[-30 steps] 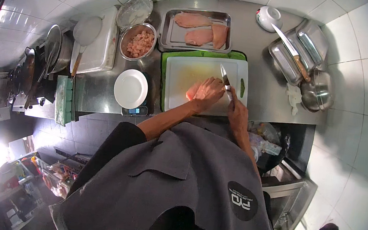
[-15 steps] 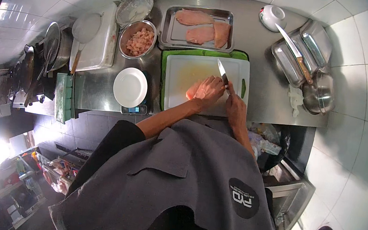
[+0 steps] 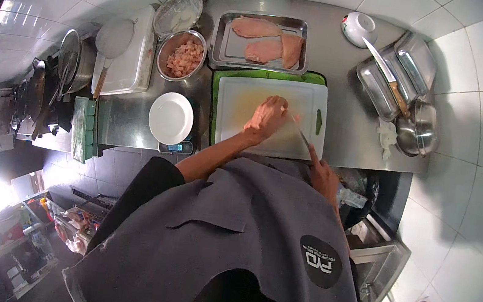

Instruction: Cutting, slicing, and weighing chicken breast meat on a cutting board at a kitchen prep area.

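Observation:
My left hand (image 3: pixel 267 119) is closed, fingers curled, over the white cutting board (image 3: pixel 238 133). A small bit of pale pink raw meat (image 3: pixel 296 118) shows beside its fingertips; the rest of what it holds is hidden. My right hand (image 3: pixel 324 179) grips a knife (image 3: pixel 303 140) at the board's near right edge, the blade pointing up and left toward that meat. Under the board lies a green mat (image 3: pixel 315 78). Beyond it, a metal tray (image 3: pixel 221 55) holds several flat pieces of raw meat (image 3: pixel 256 28).
A steel bowl (image 3: pixel 159 68) of diced meat stands left of the board. Nearer, a white plate (image 3: pixel 171 117) rests on a small scale (image 3: pixel 175 147). At right are another knife (image 3: pixel 383 66), metal trays (image 3: pixel 376 90), steel bowls (image 3: pixel 417 127) and a white bowl (image 3: pixel 358 29).
My right hand has drawn the knife back toward me and to the right. My left hand stays on the board, its fingers more bunched, and the meat now shows at its right side.

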A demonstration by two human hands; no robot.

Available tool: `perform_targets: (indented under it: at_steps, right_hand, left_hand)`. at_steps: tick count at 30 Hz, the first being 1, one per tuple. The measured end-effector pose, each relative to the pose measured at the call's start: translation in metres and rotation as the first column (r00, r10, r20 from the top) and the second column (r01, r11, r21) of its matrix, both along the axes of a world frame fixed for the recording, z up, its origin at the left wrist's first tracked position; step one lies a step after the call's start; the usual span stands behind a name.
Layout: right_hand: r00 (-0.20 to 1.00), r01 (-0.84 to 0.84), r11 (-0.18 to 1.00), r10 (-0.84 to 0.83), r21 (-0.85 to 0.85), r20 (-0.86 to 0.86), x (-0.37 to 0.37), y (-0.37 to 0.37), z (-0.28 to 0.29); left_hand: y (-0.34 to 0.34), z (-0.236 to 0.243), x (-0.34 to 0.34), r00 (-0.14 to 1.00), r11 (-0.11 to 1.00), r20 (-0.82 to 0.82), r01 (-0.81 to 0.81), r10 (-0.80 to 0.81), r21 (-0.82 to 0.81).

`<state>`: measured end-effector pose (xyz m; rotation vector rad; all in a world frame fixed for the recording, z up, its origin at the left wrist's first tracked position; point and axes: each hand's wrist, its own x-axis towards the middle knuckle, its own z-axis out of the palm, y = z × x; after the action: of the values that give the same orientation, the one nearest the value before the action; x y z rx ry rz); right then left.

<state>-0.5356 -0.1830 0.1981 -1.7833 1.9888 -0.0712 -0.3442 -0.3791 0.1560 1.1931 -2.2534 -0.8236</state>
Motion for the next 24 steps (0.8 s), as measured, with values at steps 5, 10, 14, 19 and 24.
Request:
perform_targets:
  at_steps: [5, 10, 14, 19, 24]
  right_hand:
    - [0.995, -0.003, 0.995, 0.013, 0.099, -0.094, -0.013, 0.014, 0.031]
    - [0.990, 0.133, 0.991, -0.133, 0.003, -0.036, -0.019, 0.024, 0.021]
    - [0.957, 0.267, 0.947, -0.239, -0.179, 0.164, -0.017, 0.017, 0.011]
    - [0.947, 0.292, 0.870, -0.204, -0.397, 0.250, -0.015, 0.007, -0.002]
    - [0.918, 0.365, 0.894, -0.300, -0.260, 0.257, -0.009, 0.006, 0.015]
  left_hand:
    - [-0.009, 0.014, -0.001, 0.990, 0.972, -0.057, 0.141, -0.133, 0.189]
    - [0.001, 0.011, -0.011, 0.896, 0.910, 0.259, 0.399, -0.361, -0.112]
    - [0.013, -0.018, -0.021, 0.935, 0.912, 0.229, 0.325, -0.271, -0.250]
    - [-0.006, 0.035, -0.004, 0.941, 0.962, 0.202, 0.255, -0.271, 0.102]
    - [-0.073, 0.107, 0.090, 0.889, 0.895, -0.110, -0.433, 0.444, 0.106]
